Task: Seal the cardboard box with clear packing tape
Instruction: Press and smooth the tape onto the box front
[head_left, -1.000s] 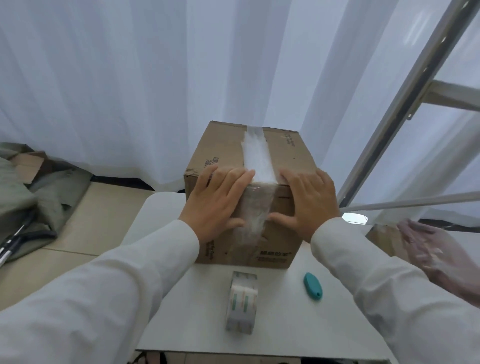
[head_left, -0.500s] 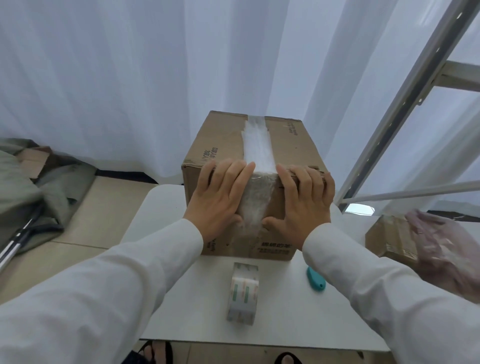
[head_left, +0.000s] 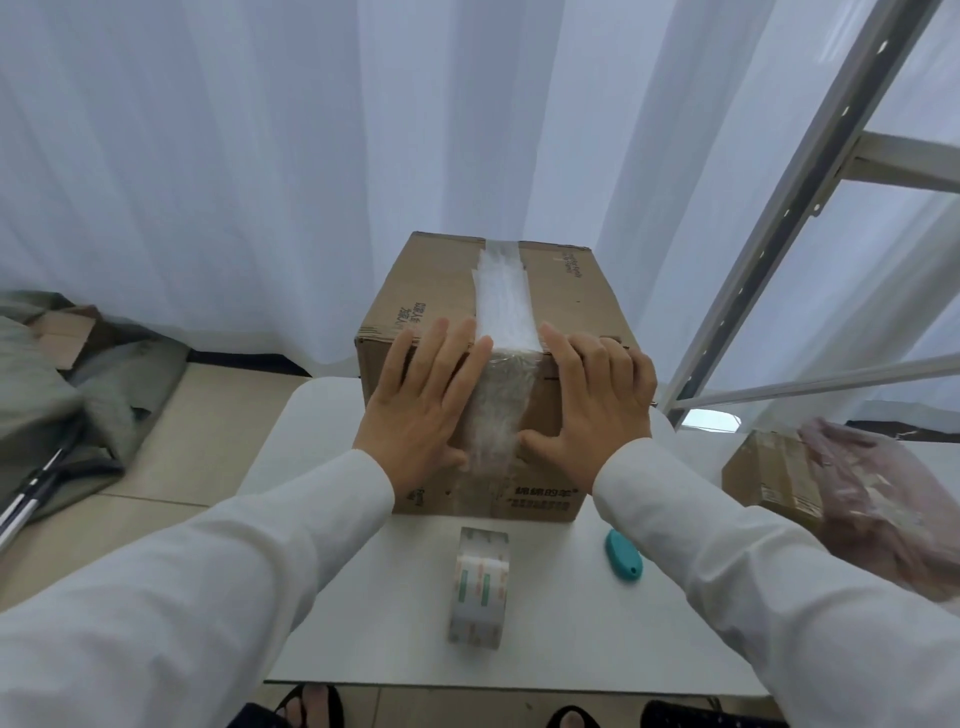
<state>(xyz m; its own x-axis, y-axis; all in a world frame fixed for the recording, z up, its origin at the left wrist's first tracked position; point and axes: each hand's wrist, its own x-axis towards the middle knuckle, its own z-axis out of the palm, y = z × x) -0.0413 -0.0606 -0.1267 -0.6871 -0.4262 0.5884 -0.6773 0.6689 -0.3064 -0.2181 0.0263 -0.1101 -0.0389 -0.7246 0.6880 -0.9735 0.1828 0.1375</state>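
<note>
White table (head_left: 332, 597), curtain behind: one cardboard box (head_left: 431, 291) is stood at its far edge.
Flat, spread left hand (head_left: 421, 405) and right hand (head_left: 597, 400) are pressed beside the tape strip (head_left: 501, 306); one tape roll (head_left: 480, 587) is left on bare tabletop near the front.

the box (head_left: 431, 291) is brown corrugated cardboard, matt, with dark print on its faces. a strip of clear tape (head_left: 503, 306) along its top shines white and glossy, and down the front face it looks wrinkled and cloudy with trapped air. the table (head_left: 545, 639) has a smooth, matt white top. the roll (head_left: 479, 587) on it is glossy clear plastic tape wound on a printed core. the cutter (head_left: 622, 557) is smooth teal plastic. the sleeves (head_left: 218, 561) are white woven cloth, soft and matt. the curtain (head_left: 208, 156) is thin white cloth, half sheer, in folds. the frame (head_left: 789, 208) is pale painted metal with punched holes. the floor (head_left: 156, 467) is smooth beige tile.
</note>
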